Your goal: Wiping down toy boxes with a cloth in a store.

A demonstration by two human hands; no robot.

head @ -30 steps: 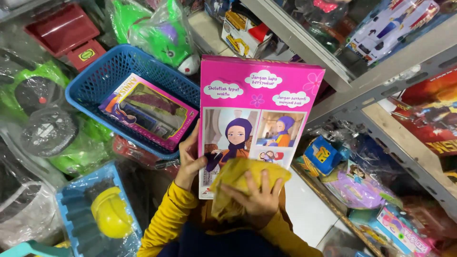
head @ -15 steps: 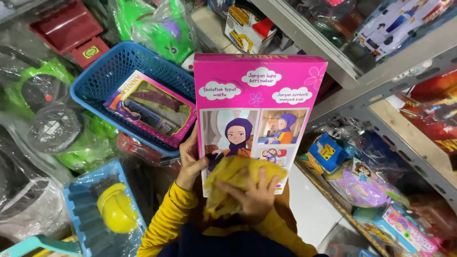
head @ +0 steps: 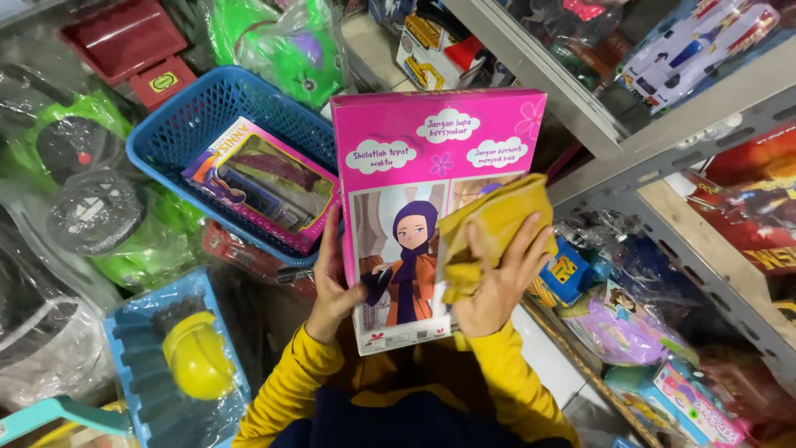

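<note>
Packed toy shelves (head: 663, 141) and a blue basket (head: 178, 124) crowd the background of this cluttered shop aisle. The left hand (head: 332, 286) grips the lower left edge of an upright pink toy box (head: 414, 158), fingers wrapped behind, thumb in front. The right hand (head: 497, 278) (fingers spread) presses a folded yellow cloth (head: 489, 232) against the box's front.

Pink toy box (head: 431, 166) held upright, yellow cloth (head: 489, 236) pressed against its front
</note>
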